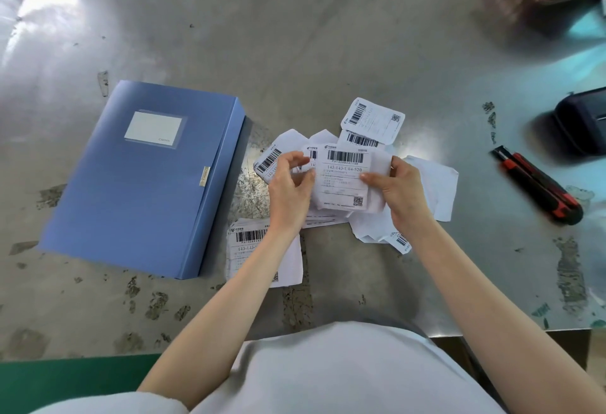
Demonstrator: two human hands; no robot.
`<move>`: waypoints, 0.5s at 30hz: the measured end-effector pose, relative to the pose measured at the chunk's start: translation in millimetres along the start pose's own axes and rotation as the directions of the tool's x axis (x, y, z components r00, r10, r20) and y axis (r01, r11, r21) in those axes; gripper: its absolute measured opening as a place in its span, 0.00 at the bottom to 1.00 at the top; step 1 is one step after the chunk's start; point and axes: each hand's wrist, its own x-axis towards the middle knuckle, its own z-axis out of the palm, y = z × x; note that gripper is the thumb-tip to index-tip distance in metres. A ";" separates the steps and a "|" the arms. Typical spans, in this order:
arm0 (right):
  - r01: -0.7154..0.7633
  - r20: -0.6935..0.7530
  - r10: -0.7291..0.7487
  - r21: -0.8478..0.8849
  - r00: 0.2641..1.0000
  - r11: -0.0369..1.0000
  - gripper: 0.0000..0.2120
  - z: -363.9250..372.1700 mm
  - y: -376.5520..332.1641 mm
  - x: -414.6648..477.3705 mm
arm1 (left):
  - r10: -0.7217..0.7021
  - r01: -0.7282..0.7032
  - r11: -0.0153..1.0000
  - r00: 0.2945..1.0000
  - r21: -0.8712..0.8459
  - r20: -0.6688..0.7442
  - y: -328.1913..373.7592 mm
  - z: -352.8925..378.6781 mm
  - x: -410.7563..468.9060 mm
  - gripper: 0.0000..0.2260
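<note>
Gleaming scuffed metal table (328,36), blue file box (141,180) beside scattered labels (373,118)

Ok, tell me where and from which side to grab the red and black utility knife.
Grip the utility knife around its thick handle, at the near end, from above with the right hand. It lies flat and slantwise on the table, so pinch across its narrow width; the blade end points far-left, best avoided.

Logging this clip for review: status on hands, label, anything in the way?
Status: left hand and right hand pinch shipping label by its side edges. Label held over loose label pile. Aside: blue file box, utility knife; nothing blocking.
</note>
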 end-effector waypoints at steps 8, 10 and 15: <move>-0.049 -0.153 0.058 0.062 0.987 0.997 0.11 -19.0 3.5 4.7 | -0.062 -0.006 0.878 0.990 0.479 0.126 -10.5 2.1 29.6 0.28; -0.058 -0.158 0.065 0.051 0.985 0.997 0.09 -20.6 4.9 5.5 | -0.053 -0.014 0.860 0.992 0.510 0.116 -12.1 5.1 30.4 0.29; -0.079 -0.132 0.078 -0.006 0.988 0.997 0.10 -19.0 9.5 6.4 | 0.008 -0.077 0.844 0.991 0.530 0.132 -13.7 8.2 27.5 0.27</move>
